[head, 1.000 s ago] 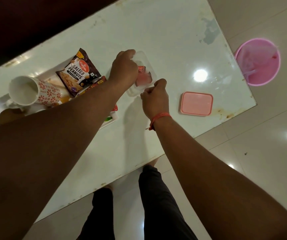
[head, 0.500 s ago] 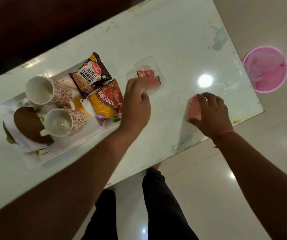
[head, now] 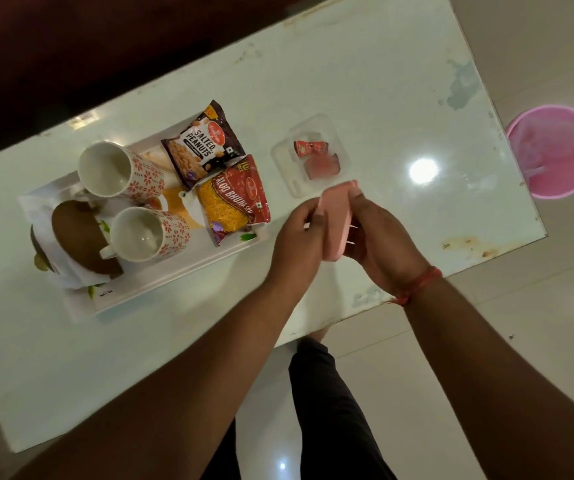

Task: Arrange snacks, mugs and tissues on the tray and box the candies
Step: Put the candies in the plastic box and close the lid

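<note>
Lifted off table, pink lid [head: 334, 221] tilted, gripped between both hands' fingers [head: 313, 220], beside candy box [head: 334, 133]

Dim, warm overhead lighting; a ceiling lamp glares off the glossy table [head: 347, 81]; wide-angle distortion bends its edges; hands slightly motion-blurred.

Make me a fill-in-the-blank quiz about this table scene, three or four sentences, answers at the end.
1. Both hands hold the pink ____ above the table.
2. The clear candy box stands on the table, to the right of the ____.
3. The number of mugs on the tray is ____.
4. The salted peanuts packet lies farther from the person than the ____ packet.

Missing words: lid; tray; two; aloo bhujia sev
</note>
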A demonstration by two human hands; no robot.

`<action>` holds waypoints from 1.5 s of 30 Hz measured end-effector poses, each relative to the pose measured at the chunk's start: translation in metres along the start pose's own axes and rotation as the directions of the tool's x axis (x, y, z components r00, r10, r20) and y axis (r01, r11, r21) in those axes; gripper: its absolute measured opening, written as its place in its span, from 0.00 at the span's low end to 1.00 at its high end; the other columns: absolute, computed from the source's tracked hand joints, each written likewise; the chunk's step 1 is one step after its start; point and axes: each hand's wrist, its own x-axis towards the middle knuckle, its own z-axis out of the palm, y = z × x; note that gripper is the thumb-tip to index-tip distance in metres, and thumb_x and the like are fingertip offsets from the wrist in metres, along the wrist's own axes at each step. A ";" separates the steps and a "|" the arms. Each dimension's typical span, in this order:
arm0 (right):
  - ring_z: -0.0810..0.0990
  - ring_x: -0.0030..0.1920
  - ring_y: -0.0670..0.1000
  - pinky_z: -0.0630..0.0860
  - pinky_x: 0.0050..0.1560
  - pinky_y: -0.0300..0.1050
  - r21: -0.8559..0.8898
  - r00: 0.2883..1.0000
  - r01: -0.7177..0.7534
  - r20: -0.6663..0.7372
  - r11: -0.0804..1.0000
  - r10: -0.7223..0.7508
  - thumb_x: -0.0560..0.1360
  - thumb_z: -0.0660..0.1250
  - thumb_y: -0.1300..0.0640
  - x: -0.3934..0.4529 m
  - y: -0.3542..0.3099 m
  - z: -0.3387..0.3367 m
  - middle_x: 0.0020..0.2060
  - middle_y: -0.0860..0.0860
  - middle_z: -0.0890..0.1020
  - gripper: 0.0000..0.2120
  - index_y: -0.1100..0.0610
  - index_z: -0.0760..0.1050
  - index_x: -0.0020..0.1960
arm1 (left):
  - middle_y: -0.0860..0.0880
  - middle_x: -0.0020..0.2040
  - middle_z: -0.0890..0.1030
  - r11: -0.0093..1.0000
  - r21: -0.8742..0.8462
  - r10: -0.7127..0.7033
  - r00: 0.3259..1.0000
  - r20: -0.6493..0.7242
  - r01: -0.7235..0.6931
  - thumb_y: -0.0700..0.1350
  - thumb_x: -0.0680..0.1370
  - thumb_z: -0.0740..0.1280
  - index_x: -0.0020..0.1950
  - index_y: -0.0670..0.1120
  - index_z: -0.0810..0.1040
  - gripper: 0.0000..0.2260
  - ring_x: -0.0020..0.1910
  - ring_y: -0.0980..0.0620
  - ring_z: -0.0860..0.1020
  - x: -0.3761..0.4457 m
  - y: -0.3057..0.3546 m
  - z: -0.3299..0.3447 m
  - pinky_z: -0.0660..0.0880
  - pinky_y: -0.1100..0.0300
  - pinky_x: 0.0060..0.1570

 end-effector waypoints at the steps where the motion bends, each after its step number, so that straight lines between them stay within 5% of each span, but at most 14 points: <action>1: 0.84 0.55 0.55 0.81 0.56 0.53 -0.002 0.999 0.035 -0.017 0.999 -0.035 0.84 0.53 0.46 0.002 -0.004 0.005 0.55 0.56 0.84 0.19 0.54 0.78 0.62 | 0.51 0.59 0.80 0.999 0.016 0.031 0.997 -0.070 -0.030 0.48 0.82 0.59 0.65 0.51 0.76 0.13 0.56 0.52 0.79 0.004 0.006 -0.003 0.77 0.59 0.52; 5: 0.81 0.50 0.52 0.79 0.55 0.54 -0.552 0.885 0.147 -0.296 0.821 -0.358 0.82 0.56 0.54 0.034 -0.019 0.009 0.50 0.50 0.84 0.14 0.55 0.79 0.58 | 0.52 0.50 0.82 0.983 0.073 0.183 0.931 -0.316 -0.169 0.42 0.79 0.65 0.53 0.49 0.78 0.05 0.49 0.53 0.79 0.022 0.027 -0.013 0.76 0.60 0.48; 8: 0.78 0.50 0.50 0.71 0.51 0.38 -0.746 0.804 0.140 -0.298 0.651 -0.515 0.82 0.57 0.57 0.067 -0.038 0.012 0.52 0.50 0.81 0.15 0.56 0.78 0.62 | 0.55 0.44 0.78 0.975 0.105 0.220 0.902 -0.371 -0.195 0.41 0.78 0.66 0.48 0.49 0.75 0.03 0.43 0.57 0.76 0.040 0.046 -0.010 0.70 0.70 0.39; 10: 0.77 0.54 0.55 0.66 0.49 0.37 -0.833 0.792 0.082 -0.280 0.548 -0.543 0.82 0.56 0.56 0.090 -0.044 0.013 0.56 0.56 0.78 0.16 0.57 0.77 0.64 | 0.54 0.42 0.77 0.978 0.097 0.206 0.891 -0.404 -0.182 0.41 0.77 0.66 0.46 0.48 0.74 0.03 0.42 0.54 0.77 0.058 0.057 -0.009 0.71 0.65 0.38; 14: 0.75 0.58 0.59 0.72 0.55 0.46 -0.883 0.787 -0.023 -0.306 0.469 -0.536 0.83 0.53 0.55 0.119 -0.045 0.013 0.60 0.59 0.72 0.17 0.59 0.76 0.63 | 0.51 0.44 0.78 0.977 0.185 0.182 0.879 -0.440 -0.109 0.43 0.78 0.67 0.45 0.46 0.73 0.04 0.45 0.49 0.79 0.093 0.063 -0.013 0.75 0.58 0.43; 22: 0.78 0.56 0.57 0.68 0.48 0.42 -0.903 0.852 -0.044 -0.257 0.427 -0.456 0.82 0.52 0.57 0.143 -0.050 0.008 0.58 0.57 0.77 0.17 0.54 0.78 0.62 | 0.45 0.52 0.81 0.972 0.234 0.129 0.884 -0.450 -0.023 0.44 0.77 0.68 0.50 0.43 0.75 0.06 0.51 0.45 0.79 0.116 0.058 -0.012 0.78 0.53 0.52; 28: 0.78 0.56 0.57 0.74 0.54 0.48 -0.895 0.852 -0.023 -0.251 0.445 -0.460 0.82 0.53 0.56 0.144 -0.045 0.005 0.55 0.56 0.80 0.17 0.53 0.77 0.62 | 0.46 0.49 0.79 0.977 0.212 0.118 0.887 -0.447 -0.024 0.43 0.77 0.68 0.47 0.45 0.71 0.06 0.49 0.46 0.78 0.120 0.057 -0.012 0.77 0.56 0.49; 32: 0.78 0.51 0.56 0.70 0.46 0.45 -0.888 0.837 -0.008 -0.258 0.459 -0.483 0.82 0.51 0.56 0.144 -0.036 0.006 0.51 0.55 0.80 0.16 0.54 0.76 0.59 | 0.48 0.47 0.77 0.971 0.238 0.139 0.885 -0.445 -0.032 0.43 0.78 0.68 0.47 0.45 0.70 0.07 0.47 0.48 0.77 0.119 0.056 -0.012 0.72 0.59 0.42; 38: 0.77 0.53 0.56 0.68 0.48 0.44 -0.898 0.849 0.030 -0.208 0.438 -0.486 0.82 0.52 0.57 0.144 -0.036 0.005 0.54 0.56 0.80 0.16 0.54 0.73 0.65 | 0.45 0.57 0.81 0.963 0.269 0.102 0.894 -0.437 0.021 0.45 0.79 0.67 0.55 0.44 0.74 0.08 0.55 0.45 0.79 0.118 0.057 -0.011 0.75 0.57 0.46; 45: 0.78 0.52 0.57 0.70 0.47 0.45 -0.921 0.869 0.026 -0.171 0.389 -0.464 0.81 0.51 0.58 0.142 -0.038 0.006 0.55 0.56 0.78 0.15 0.56 0.70 0.64 | 0.43 0.55 0.81 0.924 0.381 0.178 0.887 -0.425 -0.003 0.45 0.80 0.65 0.53 0.43 0.73 0.06 0.55 0.43 0.79 0.116 0.056 -0.009 0.77 0.52 0.49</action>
